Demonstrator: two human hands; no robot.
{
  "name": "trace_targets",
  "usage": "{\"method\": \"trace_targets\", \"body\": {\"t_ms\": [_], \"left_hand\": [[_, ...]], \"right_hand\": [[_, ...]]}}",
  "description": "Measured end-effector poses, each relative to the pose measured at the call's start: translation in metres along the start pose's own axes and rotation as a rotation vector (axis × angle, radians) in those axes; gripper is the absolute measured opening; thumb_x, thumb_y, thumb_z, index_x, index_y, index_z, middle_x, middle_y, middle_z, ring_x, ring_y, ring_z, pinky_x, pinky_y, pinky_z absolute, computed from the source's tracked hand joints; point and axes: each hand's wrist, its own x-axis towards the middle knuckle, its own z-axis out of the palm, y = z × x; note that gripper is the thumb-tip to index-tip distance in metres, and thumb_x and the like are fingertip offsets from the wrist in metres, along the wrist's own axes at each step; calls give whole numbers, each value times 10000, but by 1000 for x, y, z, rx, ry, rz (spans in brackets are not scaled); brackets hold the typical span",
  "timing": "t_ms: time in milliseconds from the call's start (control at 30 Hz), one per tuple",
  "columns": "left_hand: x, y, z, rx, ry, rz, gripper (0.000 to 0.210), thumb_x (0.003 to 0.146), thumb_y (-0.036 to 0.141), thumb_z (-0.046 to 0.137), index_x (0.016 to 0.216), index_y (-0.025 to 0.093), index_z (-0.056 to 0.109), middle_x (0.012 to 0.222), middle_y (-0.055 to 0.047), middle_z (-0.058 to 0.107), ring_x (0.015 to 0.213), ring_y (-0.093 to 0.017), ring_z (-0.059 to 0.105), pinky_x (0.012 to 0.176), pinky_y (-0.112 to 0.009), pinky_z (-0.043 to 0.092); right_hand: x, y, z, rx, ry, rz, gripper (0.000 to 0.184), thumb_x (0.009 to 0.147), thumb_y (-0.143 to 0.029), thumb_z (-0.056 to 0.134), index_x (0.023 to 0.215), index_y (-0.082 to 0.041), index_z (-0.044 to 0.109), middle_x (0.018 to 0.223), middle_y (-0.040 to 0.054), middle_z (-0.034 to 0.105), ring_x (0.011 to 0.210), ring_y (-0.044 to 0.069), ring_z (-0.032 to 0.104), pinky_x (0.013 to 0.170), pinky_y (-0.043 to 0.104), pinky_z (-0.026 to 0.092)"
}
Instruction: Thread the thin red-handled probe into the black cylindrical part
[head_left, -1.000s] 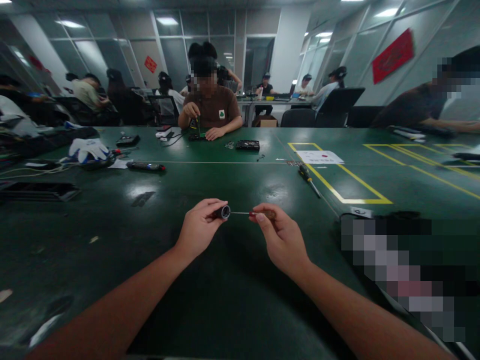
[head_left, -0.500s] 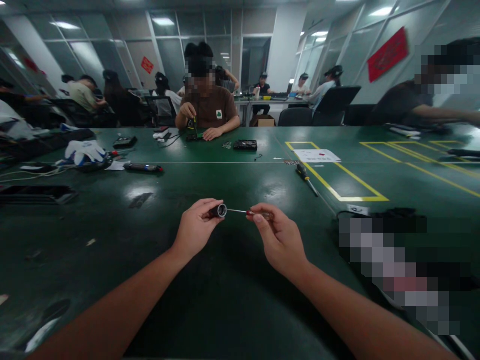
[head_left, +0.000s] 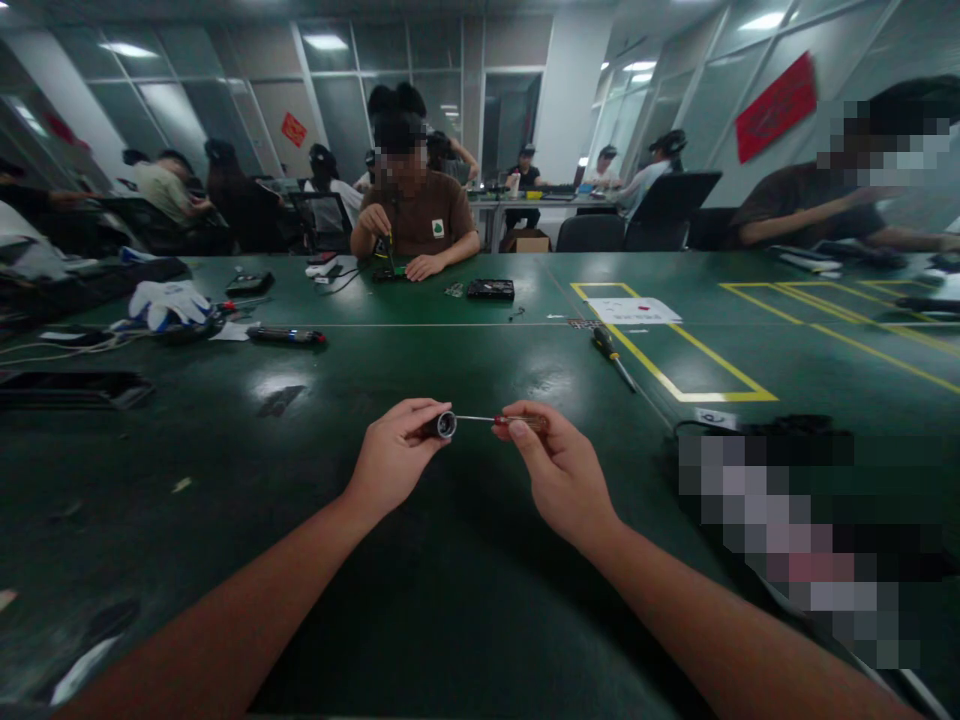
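My left hand [head_left: 395, 452] is closed around a dark cylinder [head_left: 444, 425] with a silvery ring at its open end, which faces me. In my right hand [head_left: 562, 462] is a small screwdriver [head_left: 525, 422] with a clear handle and a red collar. Its thin shaft points left, and the tip reaches the upper rim of the cylinder; whether it goes in or passes behind, I cannot tell. Both hands are held over the green table [head_left: 480, 600]. My left fingers hide most of the cylinder's body.
Beyond my hands lie a yellow-and-black screwdriver [head_left: 615, 358], a dark pen-shaped tool [head_left: 287, 336], white gloves [head_left: 169, 303], a black device [head_left: 490, 289] and a paper sheet [head_left: 634, 311]. A blurred-out bulky item [head_left: 787, 520] sits at right. A co-worker [head_left: 420, 215] handles parts opposite.
My hands stay nearly in place; the cylinder and screwdriver have shifted very slightly. The person at the far right has moved their arms and leaned back a little.
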Motion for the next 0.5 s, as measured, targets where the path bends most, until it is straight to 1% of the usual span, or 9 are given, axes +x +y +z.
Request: {"method": "trace_targets", "body": {"t_ms": [67, 200, 367, 500], "left_hand": [[0, 0, 0, 8, -6, 2, 376, 788, 151, 755, 1152, 244, 772, 1199, -61, 679, 1058, -209, 701, 983, -404, 607], [0, 0, 1, -5, -10, -2, 394, 789, 151, 751, 1171, 249, 764, 1209, -60, 674, 1051, -211, 705, 972, -409, 612], [-1, 0, 2, 1, -1, -1, 406, 793, 145, 753, 1184, 254, 760, 1208, -60, 674, 1037, -206, 708, 981, -403, 606], [-1, 1, 2, 4, 0, -8, 403, 794, 138, 751, 1182, 250, 759, 1207, -60, 674, 1050, -209, 707, 976, -404, 610]], "right_hand": [[1, 1, 0, 16, 4, 3, 196, 1002, -402, 580, 1113, -260, 657, 1006, 43, 779, 958, 224, 757, 841, 368, 579], [-3, 0, 0, -76, -7, -41, 197, 1014, -391, 560, 1131, -268, 659, 1011, 48, 784, 970, 234, 756, 861, 380, 567], [-7, -3, -2, -122, 30, -80, 180, 1017, -381, 552, 1113, -274, 660, 966, 38, 786, 915, 234, 759, 854, 383, 562], [-5, -4, -2, -195, -11, -91, 164, 1023, -347, 537, 1113, -268, 650, 986, 41, 781, 932, 233, 756, 861, 380, 554]]}}
